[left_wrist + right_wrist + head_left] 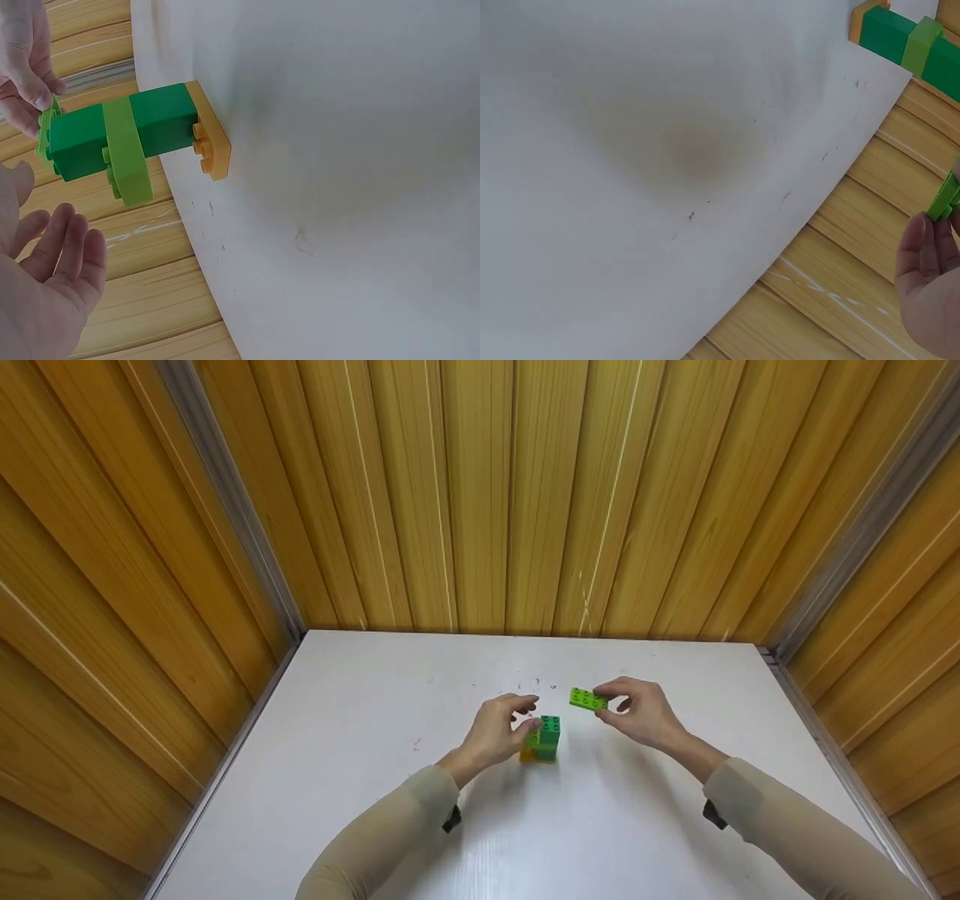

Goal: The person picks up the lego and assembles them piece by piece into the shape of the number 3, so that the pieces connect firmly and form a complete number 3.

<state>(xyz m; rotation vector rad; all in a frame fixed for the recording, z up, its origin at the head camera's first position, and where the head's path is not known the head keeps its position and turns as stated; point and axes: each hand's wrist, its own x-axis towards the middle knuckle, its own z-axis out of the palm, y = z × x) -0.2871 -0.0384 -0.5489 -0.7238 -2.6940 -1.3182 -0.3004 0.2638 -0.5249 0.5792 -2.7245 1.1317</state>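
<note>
A small tower of toy building bricks (pixel 550 733) stands upright on the white table. In the left wrist view it has an orange base plate (pixel 216 150), a dark green brick (pixel 163 118), a light green brick (pixel 129 165) jutting to one side, and another dark green brick (pixel 79 140) on top. My left hand (pixel 495 727) is beside the tower, its fingers loosely bent around nothing; the thumb overlaps the tower in the head view. To the right, my right hand (pixel 645 716) pinches a flat light green studded brick (pixel 585 699) between thumb and fingers, raised above the table.
The white table (pixel 360 780) has small dark marks toward its far side. Wood-plank walls (pixel 480 495) enclose it at the back and both sides, with grey metal strips (pixel 232 502) at the corners.
</note>
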